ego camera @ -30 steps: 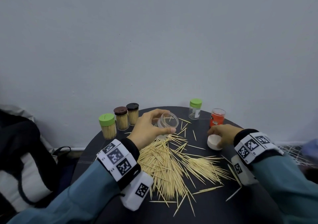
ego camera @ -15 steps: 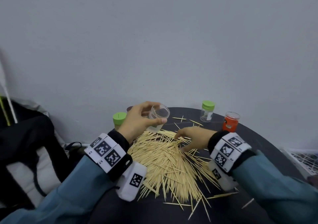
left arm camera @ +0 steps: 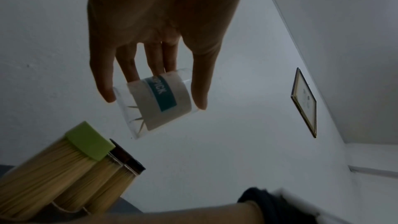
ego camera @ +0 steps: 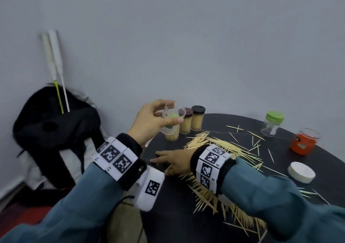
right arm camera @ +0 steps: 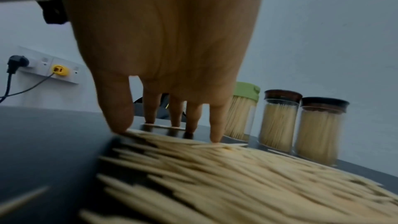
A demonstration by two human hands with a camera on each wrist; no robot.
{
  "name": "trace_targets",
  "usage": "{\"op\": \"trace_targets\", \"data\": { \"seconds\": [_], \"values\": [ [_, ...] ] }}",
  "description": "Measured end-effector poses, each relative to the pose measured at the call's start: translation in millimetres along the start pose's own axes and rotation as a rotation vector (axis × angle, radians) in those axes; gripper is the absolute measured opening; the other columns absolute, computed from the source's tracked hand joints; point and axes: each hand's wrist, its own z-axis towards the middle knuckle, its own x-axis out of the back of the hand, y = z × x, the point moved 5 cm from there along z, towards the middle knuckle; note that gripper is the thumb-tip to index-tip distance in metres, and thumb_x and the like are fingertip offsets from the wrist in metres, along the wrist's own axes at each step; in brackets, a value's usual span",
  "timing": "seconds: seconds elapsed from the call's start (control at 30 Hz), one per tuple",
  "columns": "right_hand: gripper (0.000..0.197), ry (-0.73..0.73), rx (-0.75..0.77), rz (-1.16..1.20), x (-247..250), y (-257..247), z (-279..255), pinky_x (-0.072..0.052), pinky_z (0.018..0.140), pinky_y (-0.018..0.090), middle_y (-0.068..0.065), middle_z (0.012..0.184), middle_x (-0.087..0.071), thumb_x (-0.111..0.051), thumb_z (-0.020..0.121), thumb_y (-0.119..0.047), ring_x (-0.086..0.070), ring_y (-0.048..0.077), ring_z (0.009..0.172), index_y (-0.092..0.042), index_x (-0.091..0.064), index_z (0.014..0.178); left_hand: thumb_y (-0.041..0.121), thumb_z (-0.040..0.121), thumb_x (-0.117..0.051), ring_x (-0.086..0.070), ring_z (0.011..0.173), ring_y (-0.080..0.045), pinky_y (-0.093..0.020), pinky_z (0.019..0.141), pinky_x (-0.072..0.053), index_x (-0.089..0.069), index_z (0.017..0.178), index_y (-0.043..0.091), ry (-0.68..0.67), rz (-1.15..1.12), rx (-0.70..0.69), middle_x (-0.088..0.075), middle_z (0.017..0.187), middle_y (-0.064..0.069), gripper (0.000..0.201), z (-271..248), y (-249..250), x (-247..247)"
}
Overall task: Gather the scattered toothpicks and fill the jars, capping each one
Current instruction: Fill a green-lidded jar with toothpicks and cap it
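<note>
My left hand (ego camera: 174, 112) holds a clear, uncapped jar (ego camera: 169, 120) tilted in the air over the table's back left. The left wrist view shows the labelled jar (left arm camera: 157, 103) gripped between thumb and fingers, with a few toothpicks inside. My right hand (ego camera: 164, 158) lies flat with straight fingers (right arm camera: 174, 117) pressing on the left edge of the toothpick pile (ego camera: 224, 145). Three filled, capped jars stand behind: green lid (ego camera: 171, 136), brown lid (ego camera: 186, 123), dark lid (ego camera: 198, 119). A white cap (ego camera: 301, 171) lies at the right.
A clear jar with a green lid (ego camera: 271, 124) and an open red jar (ego camera: 303, 142) stand at the back right of the round dark table (ego camera: 177, 214). A black backpack (ego camera: 52, 127) leans on the wall to the left, past the table edge.
My right hand left the white cap and swept left across the pile to its left edge. My left hand lifted the clear jar up and to the left. The head view turned left.
</note>
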Motion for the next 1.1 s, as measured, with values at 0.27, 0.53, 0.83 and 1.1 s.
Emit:
{"op": "trace_targets", "data": {
  "seconds": [0.27,0.53,0.83,1.1],
  "values": [
    [0.075,0.022,-0.005,0.102,-11,30,-41,-0.016,0.114,0.035,-0.007,0.156,-0.01,-0.067,0.081,-0.04,-0.016,0.014,0.142,-0.033,-0.028,0.144,0.017,0.069,-0.08,-0.061,0.098,-0.005,-0.019,0.077,-0.049,-0.06,0.121,0.018,-0.032,-0.016,-0.01,-0.063,0.118,0.009,0.056,1,13,-14],
    [0.062,0.117,-0.004,0.118,-24,62,-74,-0.022,0.112,0.037,-0.005,0.153,-0.023,-0.067,0.081,-0.039,-0.028,0.016,0.138,-0.034,-0.041,0.138,0.016,0.068,-0.08,-0.062,0.092,-0.004,-0.017,0.074,-0.047,-0.06,0.121,0.015,-0.077,-0.019,-0.024,-0.063,0.118,0.006,0.057,4,18,-38],
    [0.044,0.246,-0.067,0.041,-22,96,-102,-0.027,0.111,0.036,-0.007,0.137,-0.048,-0.065,0.084,-0.032,-0.042,0.012,0.128,-0.028,-0.056,0.126,0.015,0.067,-0.08,-0.061,0.102,-0.012,-0.023,0.082,-0.049,-0.06,0.121,0.015,-0.096,-0.019,-0.011,-0.063,0.119,0.003,0.057,5,16,-47],
    [0.038,0.264,-0.103,-0.233,-20,100,-100,-0.018,0.112,0.036,-0.005,0.125,-0.051,-0.057,0.089,-0.032,-0.042,0.012,0.122,-0.022,-0.05,0.125,0.016,0.066,-0.081,-0.061,0.105,-0.014,-0.022,0.079,-0.048,-0.062,0.116,0.018,-0.096,-0.003,-0.019,-0.065,0.116,0.003,0.053,8,14,-52]
  ]
}}
